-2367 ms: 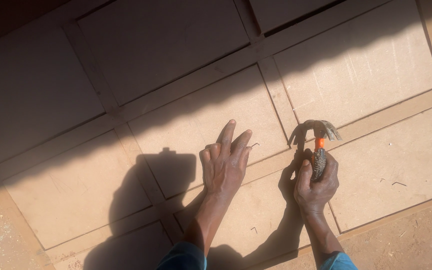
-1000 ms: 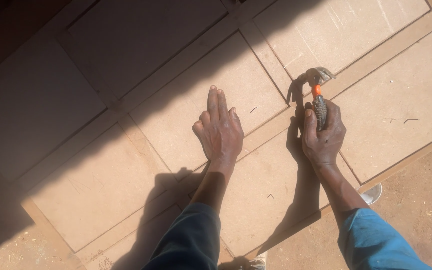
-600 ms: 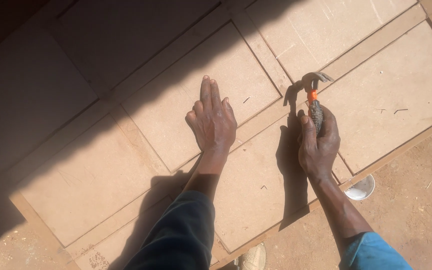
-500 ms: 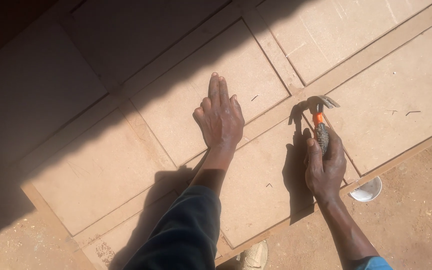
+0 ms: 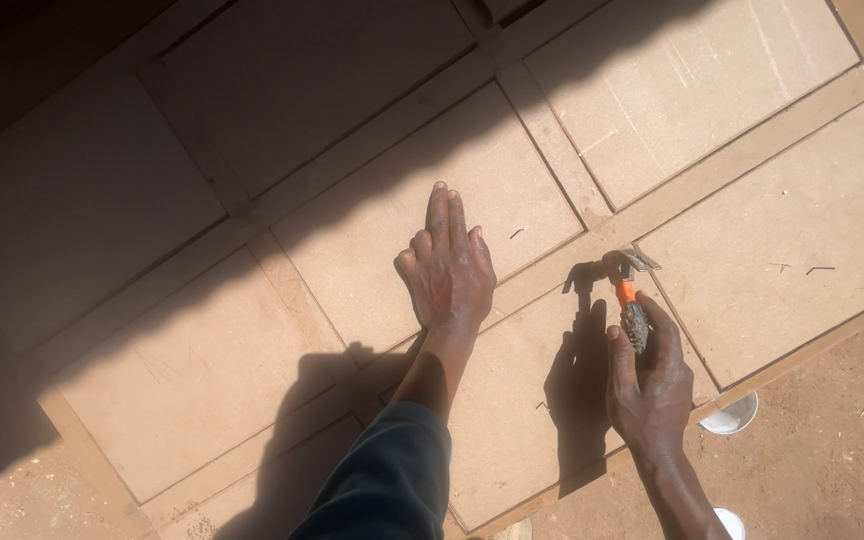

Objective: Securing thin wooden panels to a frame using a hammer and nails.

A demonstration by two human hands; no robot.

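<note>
A claw hammer is held upright over a strip of the panelled board, its metal head just above the wood at centre right. It is judged stiff and head-heavy, best gripped low on the worn handle, below the orange band. The right hand is closed around that handle, thumb along its side. The left hand is laid flat and open on a panel, fingers together, holding nothing. A white bowl sits near, on the dirt.
</note>
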